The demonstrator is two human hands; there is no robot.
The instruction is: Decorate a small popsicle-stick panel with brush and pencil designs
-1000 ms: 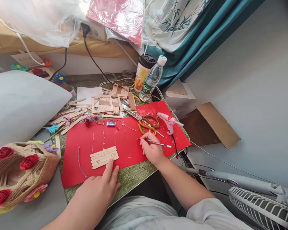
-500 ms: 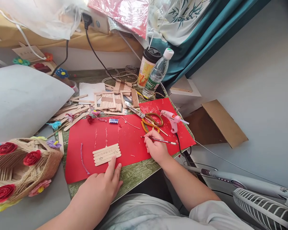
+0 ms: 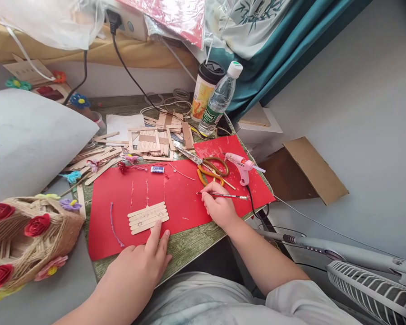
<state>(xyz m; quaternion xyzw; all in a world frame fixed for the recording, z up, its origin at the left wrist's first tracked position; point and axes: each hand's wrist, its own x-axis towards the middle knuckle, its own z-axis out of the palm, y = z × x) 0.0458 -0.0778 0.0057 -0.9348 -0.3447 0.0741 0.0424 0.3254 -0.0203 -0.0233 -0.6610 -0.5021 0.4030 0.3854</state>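
My right hand (image 3: 219, 205) is closed around a dark pencil (image 3: 228, 196), which it holds nearly level above the red sheet (image 3: 186, 198). The fingers of my left hand (image 3: 145, 259) are stretched out, and the index fingertip rests on the lower right of a small panel of craft sticks (image 3: 145, 217). Star shapes and faint writing are drawn on the panel's pale wood. Scissors with orange handles (image 3: 211, 167) lie just beyond my right hand. A pink glue gun (image 3: 241, 167) is to their right, and a blue-and-white eraser (image 3: 157, 169) sits farther back.
Bundled craft sticks (image 3: 152, 141) cover the back of the table. Behind the scissors stand a water bottle (image 3: 218, 104) and a lidded cup (image 3: 203, 92). A basket with red roses (image 3: 64, 234) is at left. A fan (image 3: 372, 289) stands at lower right.
The view has shifted slightly, so everything sits a little farther left. Both hands keep their positions, the left fingertip on the stick panel and the right hand around the pencil.
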